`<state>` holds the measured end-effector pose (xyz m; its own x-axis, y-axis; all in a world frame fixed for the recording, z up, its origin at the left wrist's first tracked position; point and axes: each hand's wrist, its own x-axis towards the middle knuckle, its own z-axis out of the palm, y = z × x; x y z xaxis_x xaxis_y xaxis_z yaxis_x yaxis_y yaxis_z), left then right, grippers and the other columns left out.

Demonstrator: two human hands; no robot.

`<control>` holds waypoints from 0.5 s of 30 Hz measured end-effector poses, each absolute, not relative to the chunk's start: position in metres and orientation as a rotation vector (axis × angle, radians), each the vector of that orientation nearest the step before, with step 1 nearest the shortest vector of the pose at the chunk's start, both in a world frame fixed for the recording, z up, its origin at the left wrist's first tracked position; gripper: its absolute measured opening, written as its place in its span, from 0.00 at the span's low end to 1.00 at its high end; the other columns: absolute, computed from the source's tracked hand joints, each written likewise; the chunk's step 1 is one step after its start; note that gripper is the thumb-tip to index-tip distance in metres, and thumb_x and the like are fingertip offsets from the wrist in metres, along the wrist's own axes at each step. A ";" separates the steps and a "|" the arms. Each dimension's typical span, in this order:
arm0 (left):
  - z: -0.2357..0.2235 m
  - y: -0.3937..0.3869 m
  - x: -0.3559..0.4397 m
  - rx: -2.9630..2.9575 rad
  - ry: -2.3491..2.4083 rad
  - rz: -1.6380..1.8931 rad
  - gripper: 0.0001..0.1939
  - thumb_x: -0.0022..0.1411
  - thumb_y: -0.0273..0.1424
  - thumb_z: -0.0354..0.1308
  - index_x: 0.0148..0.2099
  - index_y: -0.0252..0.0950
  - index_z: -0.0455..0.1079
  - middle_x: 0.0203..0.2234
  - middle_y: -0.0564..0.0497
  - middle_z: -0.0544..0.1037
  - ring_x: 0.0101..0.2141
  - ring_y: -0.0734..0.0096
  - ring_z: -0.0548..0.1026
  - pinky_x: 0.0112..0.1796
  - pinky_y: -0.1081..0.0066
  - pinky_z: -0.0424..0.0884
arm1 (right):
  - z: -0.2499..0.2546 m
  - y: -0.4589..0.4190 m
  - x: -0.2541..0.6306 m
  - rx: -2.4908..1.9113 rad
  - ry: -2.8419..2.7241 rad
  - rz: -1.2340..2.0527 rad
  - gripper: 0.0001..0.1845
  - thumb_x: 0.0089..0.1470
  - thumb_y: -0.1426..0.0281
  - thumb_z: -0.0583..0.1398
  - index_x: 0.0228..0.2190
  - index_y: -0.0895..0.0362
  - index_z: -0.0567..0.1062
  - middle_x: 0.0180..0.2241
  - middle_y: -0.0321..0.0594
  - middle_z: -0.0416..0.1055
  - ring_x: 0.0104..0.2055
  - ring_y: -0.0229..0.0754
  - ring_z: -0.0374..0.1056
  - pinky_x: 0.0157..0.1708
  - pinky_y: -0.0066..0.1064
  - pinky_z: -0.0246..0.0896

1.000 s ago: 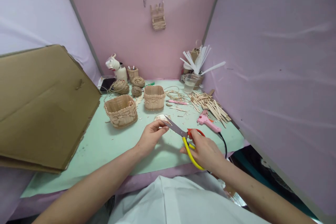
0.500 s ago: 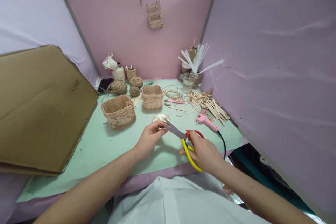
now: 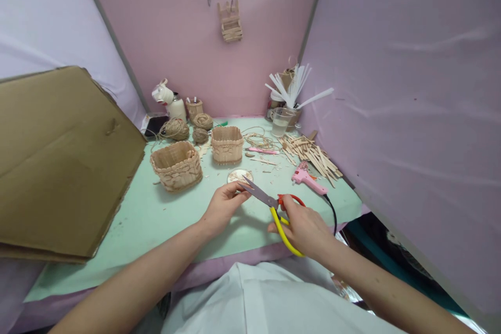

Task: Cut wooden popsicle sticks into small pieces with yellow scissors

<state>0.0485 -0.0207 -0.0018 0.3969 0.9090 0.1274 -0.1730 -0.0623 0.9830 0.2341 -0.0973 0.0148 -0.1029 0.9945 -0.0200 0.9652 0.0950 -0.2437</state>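
Observation:
My right hand (image 3: 303,227) grips scissors (image 3: 270,204) with one yellow and one red handle, blades pointing up-left toward my left hand. My left hand (image 3: 223,204) is pinched shut on something small at the blade tips; I cannot make it out. Just beyond the fingertips a small round disc (image 3: 239,175) lies on the green table (image 3: 164,214). Two baskets made of wooden sticks stand farther back: a larger one (image 3: 177,166) on the left and a smaller one (image 3: 227,144) in the middle.
A pink glue gun (image 3: 309,180) with a black cord lies right of the scissors. A pile of wooden sticks (image 3: 313,154), twine balls (image 3: 176,129), a cup of white strips (image 3: 287,99) and a bottle stand at the back. A big cardboard sheet (image 3: 58,156) leans at left.
Both hands keep their positions at the scissors' tip; the view has shifted slightly. Nothing else has moved.

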 end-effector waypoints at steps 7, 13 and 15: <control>-0.007 -0.020 0.049 1.333 0.756 0.989 0.07 0.51 0.32 0.59 0.33 0.35 0.74 0.30 0.51 0.76 0.35 0.68 0.70 0.40 0.70 0.63 | 0.014 -0.100 0.235 -2.032 -2.253 0.305 0.19 0.53 0.53 0.50 0.36 0.55 0.59 0.25 0.39 0.70 0.25 0.46 0.67 0.20 0.28 0.37; -0.007 -0.022 0.050 1.353 0.781 0.918 0.07 0.51 0.31 0.58 0.32 0.35 0.74 0.29 0.52 0.76 0.35 0.68 0.70 0.39 0.71 0.63 | 0.011 -0.105 0.237 -1.999 -2.191 0.496 0.13 0.54 0.59 0.52 0.35 0.55 0.58 0.26 0.39 0.73 0.26 0.46 0.68 0.21 0.28 0.41; -0.008 -0.023 0.051 1.351 0.791 0.885 0.07 0.51 0.31 0.58 0.32 0.35 0.74 0.29 0.52 0.76 0.34 0.68 0.69 0.38 0.71 0.63 | 0.012 -0.108 0.238 -1.954 -2.144 0.624 0.09 0.54 0.64 0.52 0.35 0.55 0.57 0.27 0.38 0.75 0.27 0.45 0.69 0.23 0.28 0.43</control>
